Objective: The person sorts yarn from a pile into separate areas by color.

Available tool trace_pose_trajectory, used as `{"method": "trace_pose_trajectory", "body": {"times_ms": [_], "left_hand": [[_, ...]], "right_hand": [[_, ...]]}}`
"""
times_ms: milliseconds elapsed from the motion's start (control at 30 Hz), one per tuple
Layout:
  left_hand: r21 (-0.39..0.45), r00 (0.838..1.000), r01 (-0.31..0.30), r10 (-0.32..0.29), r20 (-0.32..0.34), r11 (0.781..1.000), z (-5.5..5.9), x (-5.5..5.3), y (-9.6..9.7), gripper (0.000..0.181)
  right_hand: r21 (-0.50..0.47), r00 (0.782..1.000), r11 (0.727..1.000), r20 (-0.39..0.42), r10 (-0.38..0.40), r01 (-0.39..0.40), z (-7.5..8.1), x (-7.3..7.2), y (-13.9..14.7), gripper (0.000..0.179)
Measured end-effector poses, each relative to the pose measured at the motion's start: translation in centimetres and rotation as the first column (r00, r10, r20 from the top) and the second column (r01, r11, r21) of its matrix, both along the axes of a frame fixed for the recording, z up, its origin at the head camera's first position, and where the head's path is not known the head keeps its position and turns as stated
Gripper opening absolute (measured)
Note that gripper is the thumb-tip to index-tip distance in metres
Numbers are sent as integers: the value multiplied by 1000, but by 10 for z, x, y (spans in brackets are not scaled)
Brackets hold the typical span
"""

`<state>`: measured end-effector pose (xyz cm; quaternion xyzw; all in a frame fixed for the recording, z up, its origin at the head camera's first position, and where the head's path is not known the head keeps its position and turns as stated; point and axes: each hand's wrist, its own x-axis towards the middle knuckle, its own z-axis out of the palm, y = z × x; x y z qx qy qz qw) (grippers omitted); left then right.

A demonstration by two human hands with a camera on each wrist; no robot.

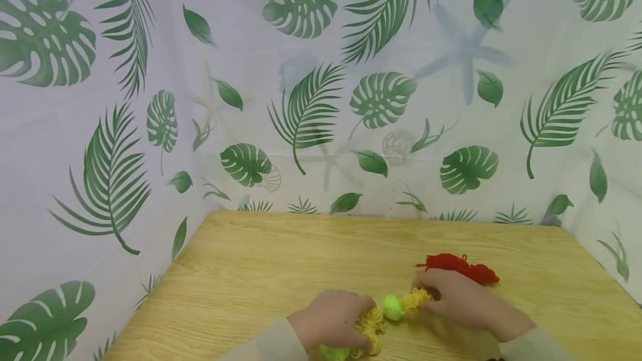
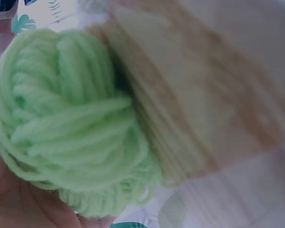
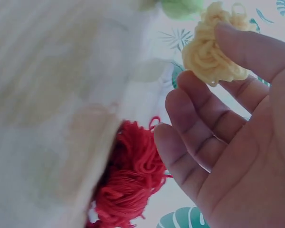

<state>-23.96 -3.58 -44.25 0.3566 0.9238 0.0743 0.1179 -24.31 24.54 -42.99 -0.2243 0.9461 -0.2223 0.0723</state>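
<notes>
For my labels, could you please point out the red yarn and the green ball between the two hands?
Red yarn (image 1: 462,266): head view, near the middle of its visible strands.
Green ball (image 1: 393,307): head view, middle of its visible surface.

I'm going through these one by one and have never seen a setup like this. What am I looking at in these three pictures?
There is no machine here: a person works with two bare hands. The wide picture comes from a camera worn on the head, looking forward and down. The other two come from cameras on the wrists, each showing one hand's work close up.

On the wooden table lies red yarn. The left hand grips a yellow bundle, with a green clump by its palm. The right hand pinches another yellow bundle. Between the hands sits a green ball; whether the pieces are joined, I cannot tell.
</notes>
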Motion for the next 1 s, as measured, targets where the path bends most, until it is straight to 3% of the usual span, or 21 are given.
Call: {"method": "trace_pose_trajectory", "body": {"times_ms": [200, 567, 1000], "left_hand": [[14, 1000, 11, -11, 18, 1000, -2, -3, 0, 63], [20, 999, 3, -4, 41, 1000, -6, -7, -1, 65], [4, 1000, 3, -3, 31, 1000, -2, -4, 0, 61]], "right_hand": [[-27, 1000, 999, -16, -23, 22, 9, -14, -8, 20], [-104, 997, 994, -51, -51, 46, 11, -47, -34, 17], [-16, 989, 992, -80, -122, 121, -7, -97, -53, 26]]}}
